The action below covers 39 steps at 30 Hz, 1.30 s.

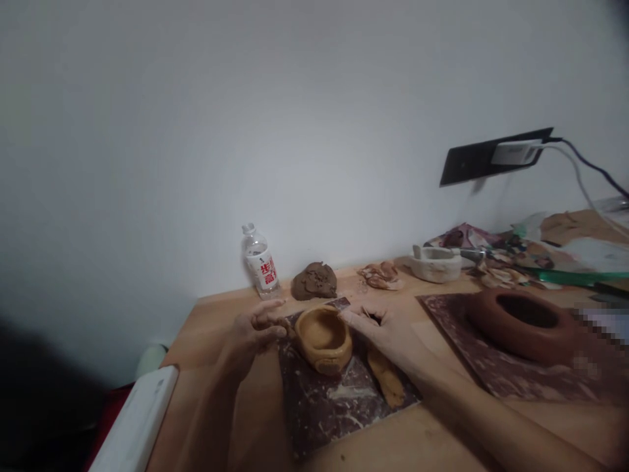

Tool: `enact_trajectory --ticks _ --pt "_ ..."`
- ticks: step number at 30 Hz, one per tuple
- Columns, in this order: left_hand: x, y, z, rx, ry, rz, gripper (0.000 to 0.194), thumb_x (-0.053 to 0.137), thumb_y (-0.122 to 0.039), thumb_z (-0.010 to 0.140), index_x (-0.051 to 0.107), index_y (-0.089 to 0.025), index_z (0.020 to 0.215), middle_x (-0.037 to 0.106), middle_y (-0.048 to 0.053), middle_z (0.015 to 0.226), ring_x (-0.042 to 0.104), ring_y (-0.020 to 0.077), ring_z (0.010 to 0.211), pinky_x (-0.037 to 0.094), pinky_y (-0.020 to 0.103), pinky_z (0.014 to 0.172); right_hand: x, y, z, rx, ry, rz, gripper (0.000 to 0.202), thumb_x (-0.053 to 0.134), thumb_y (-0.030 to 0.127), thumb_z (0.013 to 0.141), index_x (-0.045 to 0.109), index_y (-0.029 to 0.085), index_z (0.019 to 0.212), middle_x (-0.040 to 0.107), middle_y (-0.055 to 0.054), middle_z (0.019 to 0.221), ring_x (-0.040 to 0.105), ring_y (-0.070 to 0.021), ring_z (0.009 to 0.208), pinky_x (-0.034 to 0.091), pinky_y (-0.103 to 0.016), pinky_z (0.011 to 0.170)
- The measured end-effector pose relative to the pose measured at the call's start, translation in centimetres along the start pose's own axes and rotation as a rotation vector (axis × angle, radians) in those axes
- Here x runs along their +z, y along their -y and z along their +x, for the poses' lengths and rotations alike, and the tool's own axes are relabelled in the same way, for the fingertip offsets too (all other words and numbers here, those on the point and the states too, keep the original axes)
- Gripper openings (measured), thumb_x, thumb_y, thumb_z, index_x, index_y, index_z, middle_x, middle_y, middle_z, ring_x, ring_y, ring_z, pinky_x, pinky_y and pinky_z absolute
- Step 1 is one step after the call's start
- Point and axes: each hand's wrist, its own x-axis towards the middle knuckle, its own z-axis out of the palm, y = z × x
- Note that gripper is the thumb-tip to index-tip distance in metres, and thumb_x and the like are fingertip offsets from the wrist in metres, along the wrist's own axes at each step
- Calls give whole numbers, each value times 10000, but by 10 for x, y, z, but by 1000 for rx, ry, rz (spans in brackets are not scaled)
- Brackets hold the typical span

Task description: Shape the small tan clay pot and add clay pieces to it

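Observation:
A yellow-brown clay bowl (324,364) with a thick rounded rim sits on a dark, clay-smeared board (339,419). At its left is my left hand (250,334), the fingers spread apart and the tips close to the bowl's wall; clay seems to coat them. My right hand (381,331) has its fingers bent at the bowl's right side, with one digit resting on the rim. Under the right wrist lies a flattened strip of the same clay (386,377). Whether the right fingertips pinch the rim is partly hidden.
Behind the board stand a plastic bottle (263,265), a brown clay lump (314,282) and clay scraps (381,275). A whitish pot (435,263) is farther right. A reddish-brown hollow clay form (525,324) rests on another board (472,347). A white box-like object (137,419) lies at the left edge.

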Motion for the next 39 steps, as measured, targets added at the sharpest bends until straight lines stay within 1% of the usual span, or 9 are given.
enact_trajectory --ticks 5,11,14,17,20,25,31,36,39 --pt "10 0 1 30 10 -10 822 822 -195 543 490 -78 1285 728 58 741 600 137 594 407 228 558 4 -2 -3 -85 -17 -94 317 553 446 824 657 175 697 531 4 590 442 -125 557 355 -254 539" --pt "17 2 2 36 68 42 854 828 -169 544 475 -104 1319 741 52 757 637 169 654 451 251 611 13 0 -10 -447 -30 -241 251 569 316 867 698 165 714 428 52 471 390 -85 440 318 -215 455" --pt "15 9 6 85 116 47 848 843 -203 546 503 -135 1320 745 61 743 653 193 637 465 269 594 17 1 -13 -578 -46 -306 209 571 278 878 707 152 782 520 28 534 445 -85 464 344 -204 461" --pt "13 17 11 127 138 38 820 855 -205 536 550 -162 1295 750 75 746 672 221 675 486 298 636 22 0 -15 -637 -13 -404 194 568 291 886 697 158 829 631 -20 674 548 -105 560 405 -206 518" --pt "12 20 12 135 144 38 822 853 -210 547 540 -164 1306 752 80 756 670 219 671 493 307 650 26 0 -14 -605 26 -528 194 580 324 878 698 171 860 668 -46 765 614 -144 661 452 -235 588" --pt "16 10 7 93 104 46 915 864 -227 509 479 -115 1331 747 65 736 660 204 666 496 300 658 30 5 -10 -446 106 -694 202 579 335 876 706 183 834 689 -59 801 639 -181 747 465 -276 670" --pt "19 0 1 43 90 68 955 840 -212 518 405 -53 1353 739 45 728 652 190 674 500 300 687 37 18 -7 -323 217 -746 222 556 336 892 710 194 816 704 -48 838 650 -188 795 446 -281 704" --pt "16 4 3 97 113 84 934 823 -198 536 401 -51 1357 741 58 761 650 198 683 500 313 689 41 26 -4 -241 235 -762 250 540 333 898 714 190 790 714 -49 833 651 -187 791 429 -281 702" --pt "14 7 6 128 125 105 895 810 -195 568 411 -63 1359 751 89 818 665 221 753 496 320 722 42 31 -3 -183 254 -780 247 538 303 896 715 182 775 719 -53 827 651 -185 791 417 -278 703"
